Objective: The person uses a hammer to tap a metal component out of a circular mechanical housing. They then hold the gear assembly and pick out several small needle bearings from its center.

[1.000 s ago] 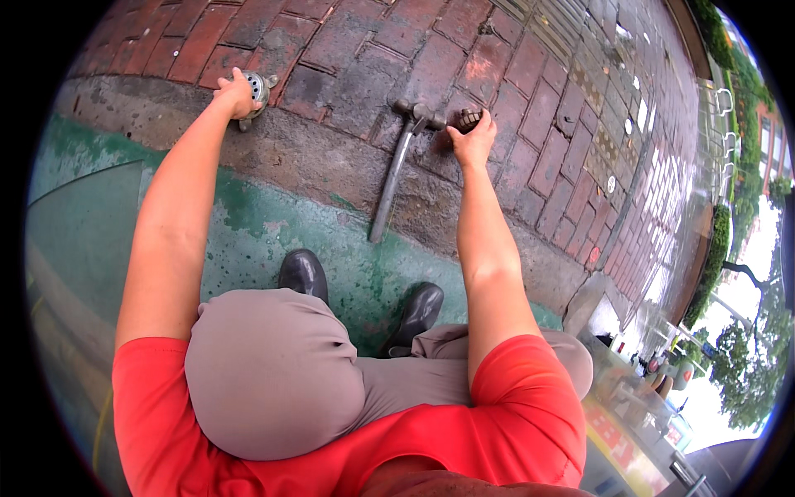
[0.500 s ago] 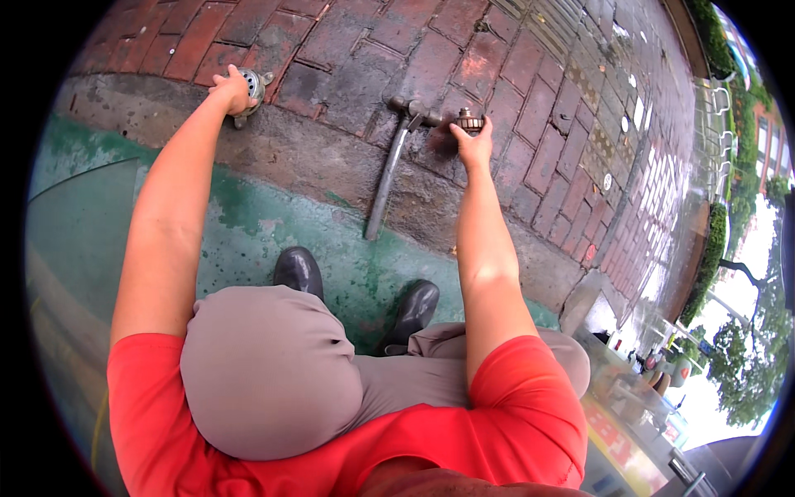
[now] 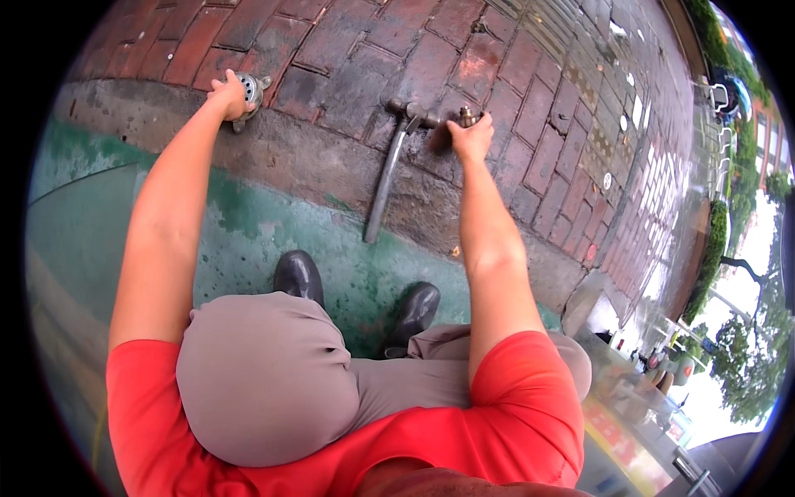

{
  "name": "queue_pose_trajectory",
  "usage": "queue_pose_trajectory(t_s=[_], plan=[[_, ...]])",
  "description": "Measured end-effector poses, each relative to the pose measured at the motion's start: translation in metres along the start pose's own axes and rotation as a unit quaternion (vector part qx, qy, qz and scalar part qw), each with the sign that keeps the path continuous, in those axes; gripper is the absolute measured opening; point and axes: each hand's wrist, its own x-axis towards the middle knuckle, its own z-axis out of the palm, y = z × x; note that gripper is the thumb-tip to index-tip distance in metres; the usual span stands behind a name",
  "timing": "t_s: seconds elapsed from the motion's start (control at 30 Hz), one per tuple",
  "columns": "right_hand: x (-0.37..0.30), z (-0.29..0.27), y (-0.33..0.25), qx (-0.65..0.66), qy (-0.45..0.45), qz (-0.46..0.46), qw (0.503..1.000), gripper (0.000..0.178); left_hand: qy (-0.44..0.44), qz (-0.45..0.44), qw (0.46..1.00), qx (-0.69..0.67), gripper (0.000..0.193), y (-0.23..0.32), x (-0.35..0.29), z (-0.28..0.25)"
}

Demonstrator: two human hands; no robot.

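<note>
At the upper left, my left hand [image 3: 229, 97] is closed around the near side of a round metal part with holes [image 3: 251, 91]. Small lugs stick out from that part, which rests on the paving by the concrete edge. My right hand [image 3: 472, 137] grips a small brass-coloured fitting [image 3: 468, 114] from the near side; fingers hide most of it, leaving its narrow top stub in sight. Just left of this hand lies a hammer [image 3: 387, 178], its head on the bricks and its handle pointing back toward my boots. Neither hand touches the hammer.
Wet red brick paving [image 3: 364, 91] meets a rough concrete strip [image 3: 431, 211] and a green painted floor [image 3: 248, 232]. My dark boots [image 3: 300, 276] stand on the green floor. At the right are a hedge [image 3: 706, 265], white railings and a blue vehicle [image 3: 734, 97].
My right hand has turned over the brass-coloured fitting, so its fingers cover more of the ribbed side. The left hand stays at the round metal part. A blue vehicle has appeared at far right.
</note>
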Motion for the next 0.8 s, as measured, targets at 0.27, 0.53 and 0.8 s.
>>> queue_pose_trajectory(t_s=[0.27,0.53,0.8], plan=[[0.008,-0.039,-0.006,0.43,0.055,0.105,0.895,0.064,-0.014,-0.022,1.0,0.012,0.115,-0.002,-0.001,0.0],[-0.011,-0.019,0.05,0.089,-0.12,0.059,0.987,0.102,0.011,0.03,0.999,0.0,0.114,0.007,-0.001,0.003],[-0.054,0.008,0.022,-0.055,0.004,0.034,0.998,0.102,0.024,0.037,0.999,-0.025,0.113,0.006,-0.006,0.002]])
